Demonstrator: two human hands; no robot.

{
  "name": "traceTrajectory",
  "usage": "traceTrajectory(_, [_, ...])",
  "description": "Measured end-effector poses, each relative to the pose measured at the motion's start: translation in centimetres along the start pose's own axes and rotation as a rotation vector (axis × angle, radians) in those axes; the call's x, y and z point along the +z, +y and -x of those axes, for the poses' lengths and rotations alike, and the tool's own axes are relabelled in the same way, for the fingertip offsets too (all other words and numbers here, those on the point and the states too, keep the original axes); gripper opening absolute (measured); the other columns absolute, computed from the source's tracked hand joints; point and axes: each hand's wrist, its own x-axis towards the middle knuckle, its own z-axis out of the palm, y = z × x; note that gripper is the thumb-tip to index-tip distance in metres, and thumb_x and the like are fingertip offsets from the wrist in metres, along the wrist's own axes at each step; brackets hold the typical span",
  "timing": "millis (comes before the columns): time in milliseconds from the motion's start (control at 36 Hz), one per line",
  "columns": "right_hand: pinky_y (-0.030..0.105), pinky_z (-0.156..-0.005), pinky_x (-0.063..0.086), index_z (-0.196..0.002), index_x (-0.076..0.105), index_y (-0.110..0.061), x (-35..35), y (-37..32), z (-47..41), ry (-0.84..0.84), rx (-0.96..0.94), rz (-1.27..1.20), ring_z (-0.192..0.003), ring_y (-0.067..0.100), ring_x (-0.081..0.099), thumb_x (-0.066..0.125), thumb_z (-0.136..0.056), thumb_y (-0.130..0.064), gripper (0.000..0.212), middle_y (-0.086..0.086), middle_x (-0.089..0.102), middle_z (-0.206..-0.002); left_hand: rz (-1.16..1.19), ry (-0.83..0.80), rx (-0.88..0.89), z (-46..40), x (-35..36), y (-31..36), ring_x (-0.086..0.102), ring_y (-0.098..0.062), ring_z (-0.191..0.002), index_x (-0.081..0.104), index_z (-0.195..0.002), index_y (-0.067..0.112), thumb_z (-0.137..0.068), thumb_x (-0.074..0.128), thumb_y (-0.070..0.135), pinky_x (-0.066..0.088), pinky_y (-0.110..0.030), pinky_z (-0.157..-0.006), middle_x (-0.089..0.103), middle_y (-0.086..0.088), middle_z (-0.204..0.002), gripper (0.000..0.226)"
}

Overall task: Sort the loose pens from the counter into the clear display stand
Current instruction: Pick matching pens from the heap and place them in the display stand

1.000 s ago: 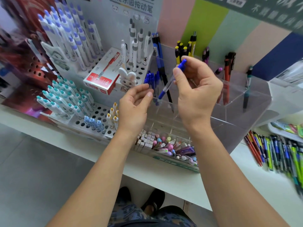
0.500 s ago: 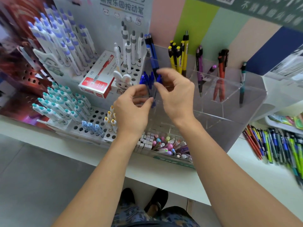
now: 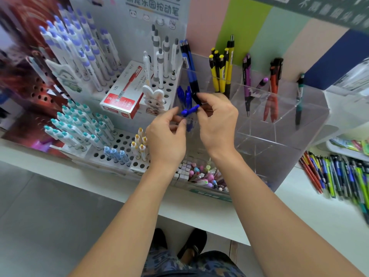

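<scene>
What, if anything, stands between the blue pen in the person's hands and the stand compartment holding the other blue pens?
Nothing visible does. The blue pen lies crosswise between right hand and left hand, over the clear stand beside the other blue pens.

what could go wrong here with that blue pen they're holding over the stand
The blue pen lies nearly sideways between the right hand and left hand, above the clear display stand; it may slip and fall. The hands could also knock the blue pens standing there.
</scene>
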Motion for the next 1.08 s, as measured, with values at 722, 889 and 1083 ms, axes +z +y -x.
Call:
traceTrajectory(722, [0.012,-0.08,0.049,-0.107,0.076,-0.01,-2.2,0.0,1.0,-0.091,-0.123,0.064,-0.088,0.007,0.063,0.064,-0.094,-0.009,0.017,0.001,0.07,-0.099,0.096,0.037,0.002,2.3,0.7,-0.6,0.056,-0.003,-0.065,0.06,-0.099,0.019,-0.092,0.07,0.013,0.047,-0.016,-0.062,0.059,0.005,-0.074,0.014])
traceTrajectory(889, [0.019,-0.069,0.053,-0.091,0.077,-0.01,-7.4,3.1,3.2,0.077,-0.003,0.008,-0.074,0.007,0.066,0.067,-0.089,-0.007,0.011,-0.004,0.072,-0.082,0.135,-0.155,0.091,4.8,4.3,1.2,0.055,-0.009,-0.057,0.062,-0.087,0.018,-0.09,0.072,0.014,0.047,-0.021,-0.058,0.059,0.004,-0.064,0.011])
traceTrajectory(1083, [0.014,-0.058,0.044,-0.085,0.075,-0.014,-15.4,10.0,5.7,0.32,0.253,-0.022,-0.059,0.006,0.06,0.062,-0.086,-0.007,0.015,-0.008,0.066,-0.067,0.183,-0.548,0.128,9.5,12.4,4.9,0.05,-0.004,-0.053,0.063,-0.081,0.017,-0.088,0.073,0.012,0.041,-0.014,-0.055,0.057,0.007,-0.058,0.012])
